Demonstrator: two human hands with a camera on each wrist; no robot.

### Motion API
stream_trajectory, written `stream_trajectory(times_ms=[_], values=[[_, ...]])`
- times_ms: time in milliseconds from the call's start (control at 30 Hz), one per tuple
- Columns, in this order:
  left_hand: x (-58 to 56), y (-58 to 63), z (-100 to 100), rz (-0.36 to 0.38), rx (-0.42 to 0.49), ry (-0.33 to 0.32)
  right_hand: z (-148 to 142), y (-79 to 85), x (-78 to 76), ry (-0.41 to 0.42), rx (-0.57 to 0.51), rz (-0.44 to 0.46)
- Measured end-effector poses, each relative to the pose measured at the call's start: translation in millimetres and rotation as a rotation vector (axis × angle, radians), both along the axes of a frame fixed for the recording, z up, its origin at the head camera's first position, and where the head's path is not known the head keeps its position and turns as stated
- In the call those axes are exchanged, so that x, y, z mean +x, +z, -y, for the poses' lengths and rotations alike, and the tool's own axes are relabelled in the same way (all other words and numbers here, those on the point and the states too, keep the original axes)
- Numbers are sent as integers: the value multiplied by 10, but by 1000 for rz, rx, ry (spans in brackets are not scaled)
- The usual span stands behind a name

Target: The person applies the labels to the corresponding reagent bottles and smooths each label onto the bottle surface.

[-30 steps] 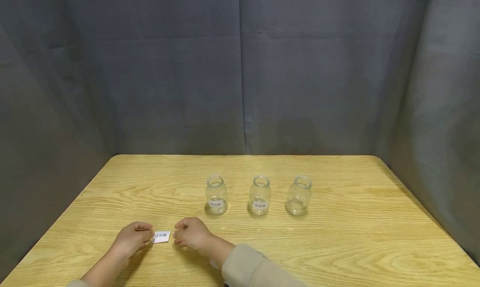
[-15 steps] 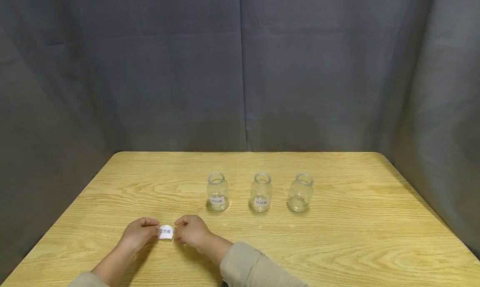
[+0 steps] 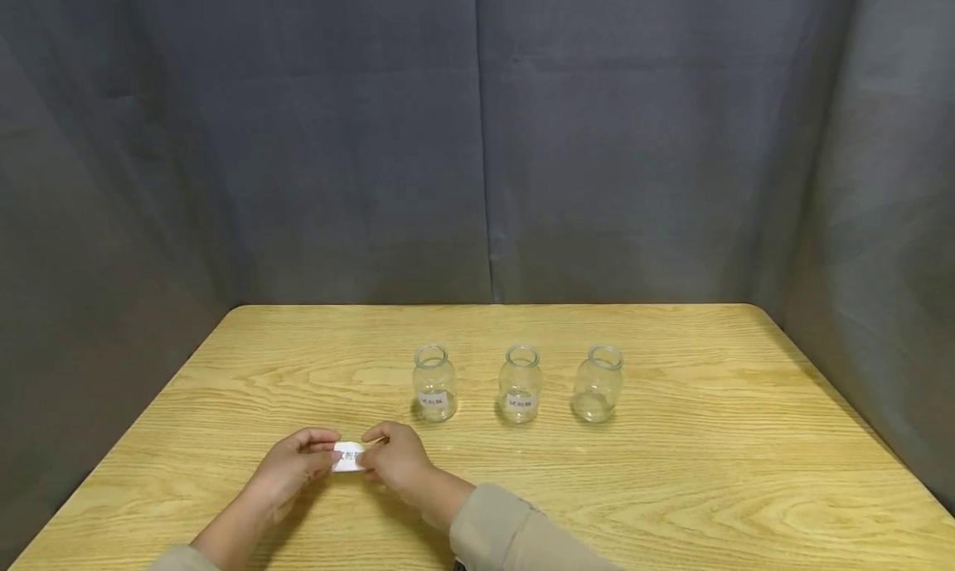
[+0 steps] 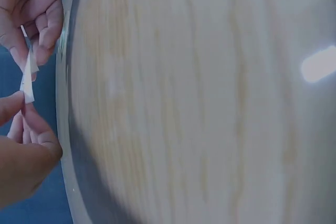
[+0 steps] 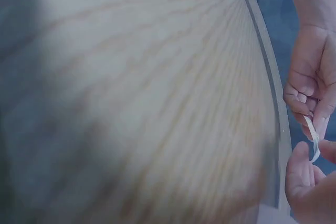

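Observation:
Low in front of me, both hands hold a small white paper label (image 3: 346,456) printed with dark characters. My left hand (image 3: 293,470) pinches its left end between thumb and finger. At the other end, my right hand (image 3: 399,462) pinches it, with the thumb covering part of the print. The left wrist view shows the label (image 4: 27,85) almost edge-on between the two hands, with a second white sliver beside it. In the right wrist view the label (image 5: 310,127) looks like a thin, bent strip.
Three open glass jars stand in a row beyond the hands. The left jar (image 3: 434,380) and middle jar (image 3: 520,380) bear similar white labels; on the right jar (image 3: 598,382) I see none. Under everything is a wood-grain table (image 3: 709,471), with grey curtains (image 3: 358,157) around it.
The label and my left hand have moved right. My right hand, at first apart from the label, now pinches its right end. The label bent midway and looks flatter now. The jars stay put.

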State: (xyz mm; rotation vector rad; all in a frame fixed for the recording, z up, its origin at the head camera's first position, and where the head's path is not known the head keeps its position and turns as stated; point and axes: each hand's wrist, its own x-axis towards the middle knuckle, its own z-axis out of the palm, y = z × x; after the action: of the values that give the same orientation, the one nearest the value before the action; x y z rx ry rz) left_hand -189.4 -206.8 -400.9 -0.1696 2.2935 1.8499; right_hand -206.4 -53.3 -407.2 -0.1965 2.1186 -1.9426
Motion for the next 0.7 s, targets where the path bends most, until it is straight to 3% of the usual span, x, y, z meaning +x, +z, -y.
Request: stream_trajectory(times_ms=[267, 400, 700], values=[[14, 41, -61, -43, 46, -134, -176, 50, -5, 34, -15, -5], [13, 55, -114, -43, 51, -140, -248, 81, -15, 43, 7, -27], [27, 119, -313, -59, 60, -126, -442, 131, 4, 153, 82, -87]])
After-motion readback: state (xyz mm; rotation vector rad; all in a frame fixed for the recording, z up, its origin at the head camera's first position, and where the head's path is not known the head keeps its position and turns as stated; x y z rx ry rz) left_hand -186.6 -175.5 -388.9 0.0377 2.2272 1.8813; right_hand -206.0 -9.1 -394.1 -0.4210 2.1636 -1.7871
